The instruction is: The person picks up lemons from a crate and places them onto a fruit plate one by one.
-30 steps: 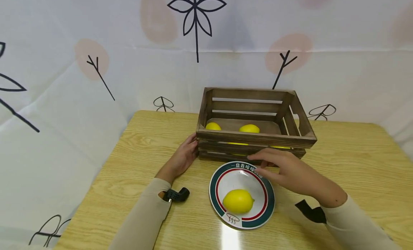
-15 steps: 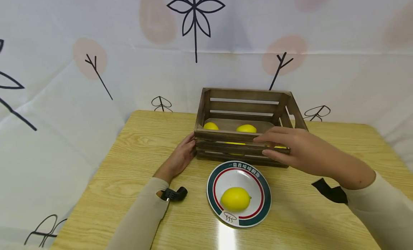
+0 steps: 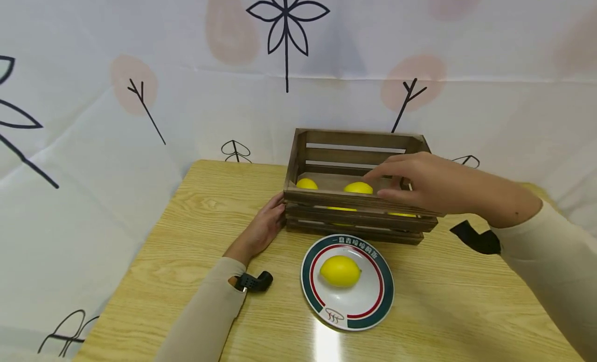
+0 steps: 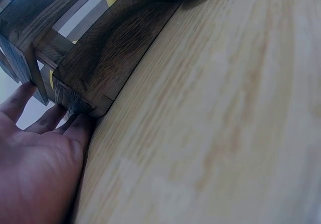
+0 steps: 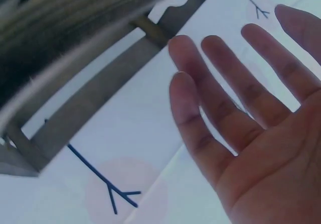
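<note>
My left hand (image 3: 264,228) rests its fingers against the left end of a brown slatted wooden crate (image 3: 354,198). In the left wrist view the fingertips of that left hand (image 4: 40,158) touch the crate's corner and slats. Above the crate's front right side hovers my right hand (image 3: 426,183), its fingers parted and holding nothing. Below its fingertips lies a lemon (image 3: 358,188) inside the crate; another lemon (image 3: 307,183) is at the crate's left end. More yellow shows through the front slats. A white plate (image 3: 368,300) with a green rim bears one lemon (image 3: 340,271).
The plate stands just in front of the crate on a wooden table (image 3: 196,211). A white cloth (image 3: 186,51) printed with plant drawings hangs behind. A black strap piece (image 3: 255,282) sits at the left cuff.
My right hand has risen from near the plate to over the crate's front edge. The lemon on the plate has rolled toward the crate. The left hand stays on the crate.
</note>
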Action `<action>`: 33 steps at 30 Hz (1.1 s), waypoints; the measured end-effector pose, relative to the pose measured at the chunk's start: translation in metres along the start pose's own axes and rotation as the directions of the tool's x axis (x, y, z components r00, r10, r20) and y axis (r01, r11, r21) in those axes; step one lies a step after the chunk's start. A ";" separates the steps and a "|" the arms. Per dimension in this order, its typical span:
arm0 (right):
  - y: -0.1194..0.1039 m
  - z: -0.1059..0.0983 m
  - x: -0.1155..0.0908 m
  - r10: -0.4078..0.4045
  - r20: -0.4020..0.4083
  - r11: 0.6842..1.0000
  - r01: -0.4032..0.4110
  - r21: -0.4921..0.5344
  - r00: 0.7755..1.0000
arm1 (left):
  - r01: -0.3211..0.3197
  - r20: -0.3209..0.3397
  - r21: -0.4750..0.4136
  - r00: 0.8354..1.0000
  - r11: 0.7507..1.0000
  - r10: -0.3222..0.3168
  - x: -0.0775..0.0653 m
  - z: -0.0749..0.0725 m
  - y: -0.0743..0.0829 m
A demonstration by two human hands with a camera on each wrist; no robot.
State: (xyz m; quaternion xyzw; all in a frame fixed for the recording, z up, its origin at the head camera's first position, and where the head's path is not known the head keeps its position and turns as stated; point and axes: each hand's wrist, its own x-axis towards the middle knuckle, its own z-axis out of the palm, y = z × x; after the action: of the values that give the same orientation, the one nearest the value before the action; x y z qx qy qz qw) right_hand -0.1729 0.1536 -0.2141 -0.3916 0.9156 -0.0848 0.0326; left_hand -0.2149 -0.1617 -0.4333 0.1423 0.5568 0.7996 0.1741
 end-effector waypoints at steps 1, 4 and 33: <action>0.001 -0.002 0.003 0.000 0.015 1.000 0.000 -0.004 1.000 | 0.001 -0.002 0.003 1.000 1.000 -0.001 0.000 0.000 0.000; 0.006 -0.007 0.011 0.019 0.067 1.000 -0.019 0.007 0.998 | 0.001 -0.006 0.008 1.000 1.000 -0.001 0.000 -0.001 0.001; 0.063 -0.007 0.093 0.110 0.216 0.994 -0.107 -0.025 0.970 | 0.006 -0.018 -0.007 1.000 1.000 -0.006 0.000 -0.002 -0.002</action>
State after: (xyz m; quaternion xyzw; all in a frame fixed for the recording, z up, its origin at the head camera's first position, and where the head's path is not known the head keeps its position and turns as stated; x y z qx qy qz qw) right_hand -0.2823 0.1299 -0.2180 -0.3480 0.9272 -0.0336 0.1343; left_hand -0.2157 -0.1624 -0.4360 0.1329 0.5560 0.8023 0.1718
